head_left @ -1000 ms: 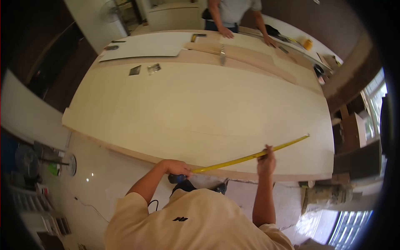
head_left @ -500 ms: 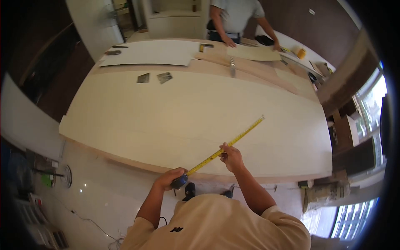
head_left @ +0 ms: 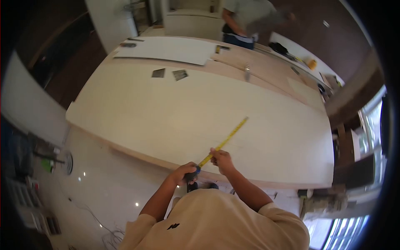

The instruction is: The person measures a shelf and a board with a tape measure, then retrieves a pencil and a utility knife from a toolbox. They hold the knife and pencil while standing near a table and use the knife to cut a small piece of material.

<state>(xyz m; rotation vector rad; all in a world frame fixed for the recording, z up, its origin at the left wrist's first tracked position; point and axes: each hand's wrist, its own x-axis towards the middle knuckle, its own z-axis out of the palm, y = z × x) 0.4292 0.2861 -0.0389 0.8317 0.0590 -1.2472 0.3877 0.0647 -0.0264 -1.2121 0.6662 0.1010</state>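
Observation:
My left hand (head_left: 183, 173) is closed round the dark blue case of a tape measure (head_left: 193, 173), close to the near edge of the table. A length of yellow blade (head_left: 231, 135) runs out of it up and to the right, over a large white sheet (head_left: 166, 112). Partway along the blade, my right hand (head_left: 222, 161) pinches it between thumb and fingers, not far from the case. The blade's free end overlaps the middle right of the sheet in this view.
Two small dark sample pieces (head_left: 180, 75) lie on the sheet. Behind them are a narrower white panel (head_left: 166, 50), a square (head_left: 222, 48) and bare wood boards (head_left: 275, 75). A person (head_left: 246, 21) stands at the far side, holding a blurred panel. Cables (head_left: 93, 216) trail over the floor.
Both hands have come closer together, and less blade shows beyond the case. Across the table, the person has lifted a pale panel off the boards. The camera view has shifted.

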